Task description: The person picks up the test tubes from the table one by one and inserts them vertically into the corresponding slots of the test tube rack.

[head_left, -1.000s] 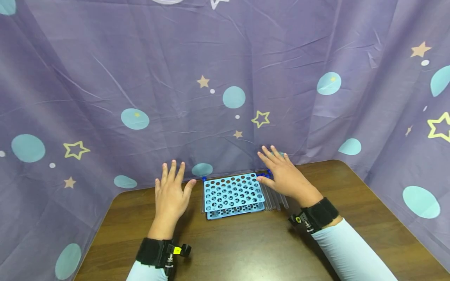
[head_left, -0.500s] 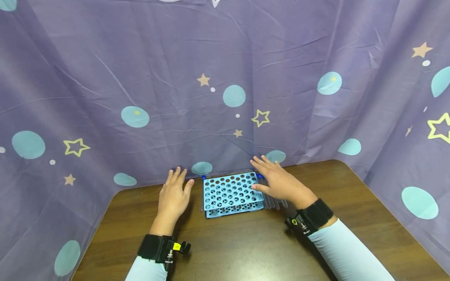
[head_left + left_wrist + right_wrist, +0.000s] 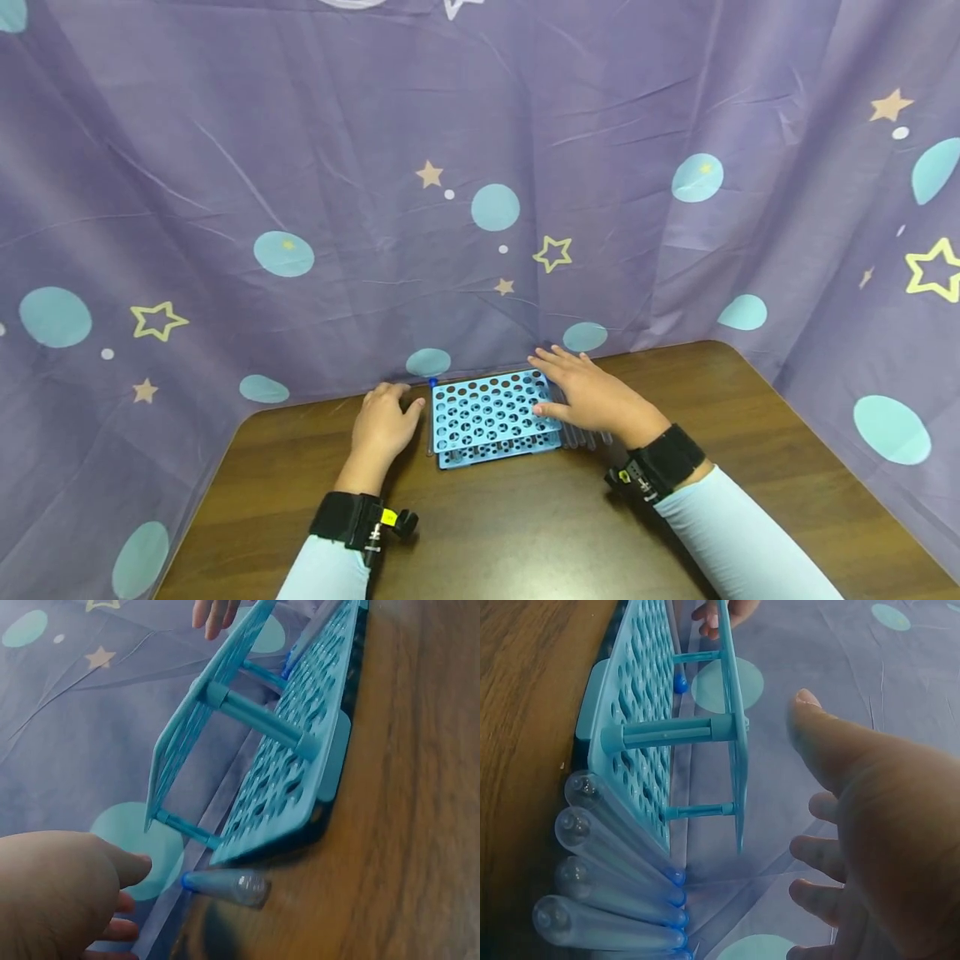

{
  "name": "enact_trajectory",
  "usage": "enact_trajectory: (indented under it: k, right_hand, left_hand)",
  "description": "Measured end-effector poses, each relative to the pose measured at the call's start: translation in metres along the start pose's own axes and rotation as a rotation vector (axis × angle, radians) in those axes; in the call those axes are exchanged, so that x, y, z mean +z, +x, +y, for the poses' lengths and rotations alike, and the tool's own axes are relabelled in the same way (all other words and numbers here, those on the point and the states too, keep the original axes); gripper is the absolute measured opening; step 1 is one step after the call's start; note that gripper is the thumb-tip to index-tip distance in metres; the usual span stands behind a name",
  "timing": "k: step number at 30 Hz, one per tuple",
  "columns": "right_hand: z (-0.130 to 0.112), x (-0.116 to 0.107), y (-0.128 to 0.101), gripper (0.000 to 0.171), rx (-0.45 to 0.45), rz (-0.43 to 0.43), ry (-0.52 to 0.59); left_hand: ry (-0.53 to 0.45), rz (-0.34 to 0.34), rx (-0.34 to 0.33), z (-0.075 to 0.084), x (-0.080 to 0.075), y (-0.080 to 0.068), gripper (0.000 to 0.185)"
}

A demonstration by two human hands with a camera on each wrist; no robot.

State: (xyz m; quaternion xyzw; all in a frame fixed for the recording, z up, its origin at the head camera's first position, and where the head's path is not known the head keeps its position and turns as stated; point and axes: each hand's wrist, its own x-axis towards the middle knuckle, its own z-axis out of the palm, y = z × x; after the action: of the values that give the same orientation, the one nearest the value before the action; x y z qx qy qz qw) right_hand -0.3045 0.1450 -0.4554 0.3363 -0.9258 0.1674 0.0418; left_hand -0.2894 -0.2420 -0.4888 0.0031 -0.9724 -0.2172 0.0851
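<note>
A light blue test tube rack [image 3: 495,410] with two perforated tiers stands at the back of the table. My left hand [image 3: 385,425] is just left of it, thumb apart from bent fingers, holding nothing. Between that hand and the rack lies one blue-capped test tube [image 3: 229,886]. Over the rack's right end hovers my right hand [image 3: 592,396], fingers spread and thumb overlapping the top tier in the head view. Beneath it, several clear test tubes [image 3: 619,900] with blue caps lie side by side along the rack's right end.
The brown wooden table [image 3: 510,533] extends toward me in front of the rack. A purple curtain [image 3: 360,167] with stars and dots hangs right behind the table's far edge. Each wrist wears a black strap [image 3: 667,458] with a small camera.
My left hand has come down and right toward the lone test tube, its fingers bending. My right hand has lowered and shifted left over the rack's right end. The rack stays in place.
</note>
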Motion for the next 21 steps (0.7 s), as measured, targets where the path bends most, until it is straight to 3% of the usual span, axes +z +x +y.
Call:
enact_trajectory:
  k: [4, 12, 21]
  right_hand:
    - [0.000, 0.002, -0.001, 0.087, 0.010, -0.016, -0.004]
    - [0.003, 0.009, 0.005, 0.084, -0.016, -0.059, 0.020]
    - [0.004, 0.011, 0.011, 0.073, -0.070, -0.032, -0.017]
  left_hand:
    - [0.024, 0.003, -0.017, 0.004, 0.004, 0.005, 0.049]
    - [-0.112, -0.045, -0.101, 0.007, 0.015, 0.014, 0.039]
    - [-0.114, -0.055, -0.102, 0.004, 0.022, 0.015, 0.038]
